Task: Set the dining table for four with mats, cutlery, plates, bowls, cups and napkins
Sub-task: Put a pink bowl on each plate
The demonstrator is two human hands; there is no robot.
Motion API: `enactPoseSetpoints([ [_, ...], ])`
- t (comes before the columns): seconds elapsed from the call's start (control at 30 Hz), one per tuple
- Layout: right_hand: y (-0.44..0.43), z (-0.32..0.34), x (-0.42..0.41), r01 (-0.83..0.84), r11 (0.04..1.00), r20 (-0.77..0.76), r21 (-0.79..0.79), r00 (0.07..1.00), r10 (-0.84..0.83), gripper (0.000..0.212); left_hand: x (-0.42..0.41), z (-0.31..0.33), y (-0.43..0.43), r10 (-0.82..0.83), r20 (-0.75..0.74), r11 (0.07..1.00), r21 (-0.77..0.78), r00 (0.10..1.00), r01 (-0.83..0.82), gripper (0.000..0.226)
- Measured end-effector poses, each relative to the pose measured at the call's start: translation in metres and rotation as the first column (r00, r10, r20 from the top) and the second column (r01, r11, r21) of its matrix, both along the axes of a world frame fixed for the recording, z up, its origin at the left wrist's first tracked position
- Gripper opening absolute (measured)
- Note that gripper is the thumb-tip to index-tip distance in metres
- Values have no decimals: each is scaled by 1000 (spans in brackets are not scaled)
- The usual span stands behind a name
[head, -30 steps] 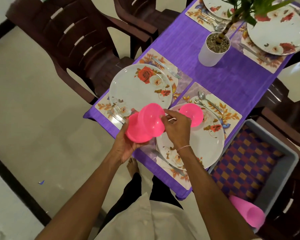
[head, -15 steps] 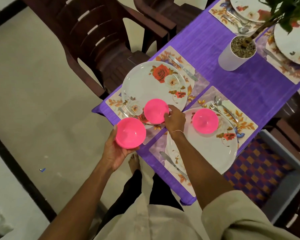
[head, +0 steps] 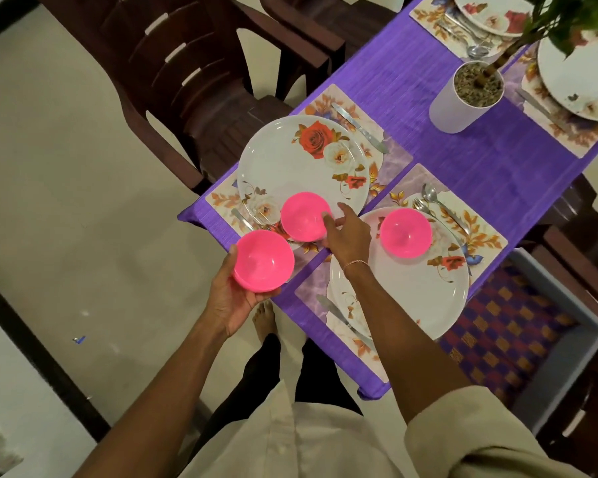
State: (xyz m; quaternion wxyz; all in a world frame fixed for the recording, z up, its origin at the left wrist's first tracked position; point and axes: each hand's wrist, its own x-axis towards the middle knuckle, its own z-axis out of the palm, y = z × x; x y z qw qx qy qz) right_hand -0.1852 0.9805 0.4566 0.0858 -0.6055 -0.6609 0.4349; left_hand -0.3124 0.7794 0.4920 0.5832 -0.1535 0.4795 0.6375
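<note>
Pink bowl [head: 302,217]: newly set on left plate [head: 290,160]
Right hand [head: 347,236]: fingers straightened, just touching its rim
Left hand [head: 228,298]: cupping remaining bowls [head: 263,260]
Far plates [head: 580,81]: no bowls seen yet

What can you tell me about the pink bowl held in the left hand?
The pink bowl is round, glossy and bright, plastic by the look of it, and empty inside. It sits upright, mouth up, at the table's near edge. The left hand holds it from below, with the thumb against its left rim. A second pink rim shows just beneath it, so another bowl may be nested under it.
</note>
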Motion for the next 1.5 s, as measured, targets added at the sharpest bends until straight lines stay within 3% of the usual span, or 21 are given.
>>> enactPoseSetpoints([
  [0.17, -20, -7, 43, 144, 990, -34, 14, 989, -143, 30, 12, 1, 8, -35, 14, 999, 24, 999, 35, 55],
  [0.23, -28, -10, 69, 303, 951, -47, -61, 951, -306, 28, 21, 2, 15, -54, 14, 998, 25, 998, 54, 63],
  [0.3, -32, -15, 95, 503, 853, -98, -141, 850, -517, 17, 28, 3, 22, -76, 23, 997, 28, 997, 75, 82],
  [0.37, -30, -17, 115, 631, 753, -159, -189, 737, -657, 27, 37, 3, 29, -97, 24, 995, 19, 995, 96, 89],
  [0.43, -24, -20, 128, 656, 726, -190, -206, 701, -687, 42, 46, 4, 35, -101, 19, 995, 10, 995, 101, 69],
  [0.53, -12, -28, 136, 618, 756, -217, -216, 725, -654, 61, 57, 6, 39, -116, 37, 993, 15, 993, 116, 52],
  [0.67, -4, -38, 136, 554, 810, -209, -191, 783, -585, 78, 65, 8, 39, -147, 3, 989, 17, 989, 147, 50],
  [0.87, -3, -41, 140, 512, 843, -201, -166, 819, -537, 64, 72, 16, 40, -137, -13, 990, 11, 990, 137, 45],
  [1.0, -8, -32, 141, 519, 840, -156, -160, 827, -541, 46, 72, 16, 39, -109, -6, 993, 34, 994, 109, 48],
  [1.1, -22, -9, 129, 520, 847, -38, -114, 849, -527, 24, 70, 18, 38, -113, 3, 991, 68, 994, 113, 52],
  [1.13, -28, 3, 121, 467, 877, -46, -109, 879, -474, 28, 68, 20, 40, -110, 8, 991, 78, 994, 109, 56],
  [1.2, -39, 34, 98, 295, 938, -224, -183, 916, -332, 38, 61, 26, 42, -94, 0, 992, 82, 996, 93, 71],
  [1.3, -45, 72, 57, 54, 984, -441, -167, 889, -123, 26, 41, 37, 50, -74, 6, 994, 87, 997, 73, 68],
  [1.37, -43, 86, 26, -15, 1000, -418, -22, 909, 4, 14, 17, 44, 52, -50, -15, 996, 77, 999, 51, 59],
  [1.5, -43, 94, -45, -67, 983, -308, 168, 944, 117, 15, -47, 58, 50, -25, -82, 995, 90, 996, 32, 51],
])
